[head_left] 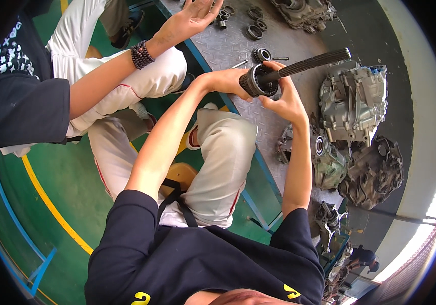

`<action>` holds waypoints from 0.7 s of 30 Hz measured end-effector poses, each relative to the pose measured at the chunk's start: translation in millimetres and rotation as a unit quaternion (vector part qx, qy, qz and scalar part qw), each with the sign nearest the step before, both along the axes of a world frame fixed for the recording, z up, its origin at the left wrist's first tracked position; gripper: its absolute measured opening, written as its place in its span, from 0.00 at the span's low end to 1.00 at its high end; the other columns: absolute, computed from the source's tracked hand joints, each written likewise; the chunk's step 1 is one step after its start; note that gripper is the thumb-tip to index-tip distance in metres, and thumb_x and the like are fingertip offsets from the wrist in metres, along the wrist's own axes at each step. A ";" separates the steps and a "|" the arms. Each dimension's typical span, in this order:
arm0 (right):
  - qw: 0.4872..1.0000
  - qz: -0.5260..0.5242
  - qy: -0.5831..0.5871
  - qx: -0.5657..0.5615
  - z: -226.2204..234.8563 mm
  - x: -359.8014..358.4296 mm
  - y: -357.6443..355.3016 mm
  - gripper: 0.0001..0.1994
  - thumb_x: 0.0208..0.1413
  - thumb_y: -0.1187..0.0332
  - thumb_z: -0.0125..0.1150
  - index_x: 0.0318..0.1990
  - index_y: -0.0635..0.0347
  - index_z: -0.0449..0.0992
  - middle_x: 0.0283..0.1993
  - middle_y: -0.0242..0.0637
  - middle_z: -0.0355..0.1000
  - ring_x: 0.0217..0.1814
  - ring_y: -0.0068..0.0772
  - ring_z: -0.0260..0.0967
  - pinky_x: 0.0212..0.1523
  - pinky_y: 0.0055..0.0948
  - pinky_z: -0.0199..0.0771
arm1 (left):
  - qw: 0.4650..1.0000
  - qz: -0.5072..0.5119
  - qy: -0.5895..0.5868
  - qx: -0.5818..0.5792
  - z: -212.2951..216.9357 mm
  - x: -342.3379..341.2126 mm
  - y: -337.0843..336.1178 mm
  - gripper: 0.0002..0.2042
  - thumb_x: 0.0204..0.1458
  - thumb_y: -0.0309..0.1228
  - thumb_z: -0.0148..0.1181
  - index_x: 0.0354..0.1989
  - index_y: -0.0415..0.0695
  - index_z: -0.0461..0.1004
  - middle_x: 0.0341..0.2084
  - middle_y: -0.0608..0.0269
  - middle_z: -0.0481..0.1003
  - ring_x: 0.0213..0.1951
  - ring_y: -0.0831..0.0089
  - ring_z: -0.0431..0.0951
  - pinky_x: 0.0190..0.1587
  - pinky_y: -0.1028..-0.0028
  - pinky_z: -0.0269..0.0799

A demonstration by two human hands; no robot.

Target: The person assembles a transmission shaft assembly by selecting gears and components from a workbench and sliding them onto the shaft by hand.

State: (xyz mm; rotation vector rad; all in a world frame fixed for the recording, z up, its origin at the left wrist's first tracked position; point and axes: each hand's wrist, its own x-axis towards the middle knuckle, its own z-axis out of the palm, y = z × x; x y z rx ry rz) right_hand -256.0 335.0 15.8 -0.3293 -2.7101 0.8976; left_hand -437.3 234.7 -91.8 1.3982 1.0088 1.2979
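Observation:
Above the metal bench (213,43), I hold a splined shaft (314,62) with a toothed, drum-shaped gear hub (259,81) at its near end. The shaft slants up to the right. My left hand (226,82) is closed round the hub's left side. On the right, my right hand (290,103) grips the hub, its fingers reaching up by the base of the shaft. Just beyond the hub a bearing ring (262,55) rests on the bench, with a thin metal pin (239,64) nearby.
Several rings and gears (254,31) lie farther back. Gearbox housings (354,104) stand along the right, with a dark casting (375,173) closer in. At my left sits another person, whose beaded wrist and open hand (193,20) extend over the bench edge.

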 end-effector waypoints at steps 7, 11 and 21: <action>0.997 0.022 -0.043 -0.058 10.3 1.8 8.8 0.43 0.35 0.74 0.69 0.68 0.59 0.66 0.70 0.45 0.64 0.76 0.44 0.57 0.77 0.41 0.51 | 0.999 -0.022 0.029 -0.013 2.8 -1.7 2.5 0.30 0.39 0.31 0.75 0.53 0.38 0.71 0.40 0.63 0.78 0.42 0.74 0.73 0.52 0.73 0.71; 0.994 0.027 -0.057 -0.084 13.6 0.8 6.4 0.44 0.36 0.75 0.68 0.70 0.59 0.64 0.70 0.42 0.66 0.76 0.40 0.58 0.78 0.40 0.50 | 0.999 -0.026 0.027 -0.023 2.7 -3.4 0.7 0.30 0.39 0.31 0.75 0.53 0.39 0.71 0.40 0.63 0.78 0.43 0.74 0.73 0.53 0.72 0.70; 0.991 0.052 -0.071 -0.104 22.0 1.1 12.2 0.48 0.37 0.74 0.70 0.73 0.58 0.61 0.70 0.41 0.67 0.75 0.38 0.60 0.77 0.41 0.53 | 0.999 -0.030 0.017 -0.018 1.6 -2.6 4.1 0.31 0.40 0.31 0.75 0.54 0.39 0.72 0.42 0.64 0.78 0.44 0.74 0.74 0.54 0.72 0.70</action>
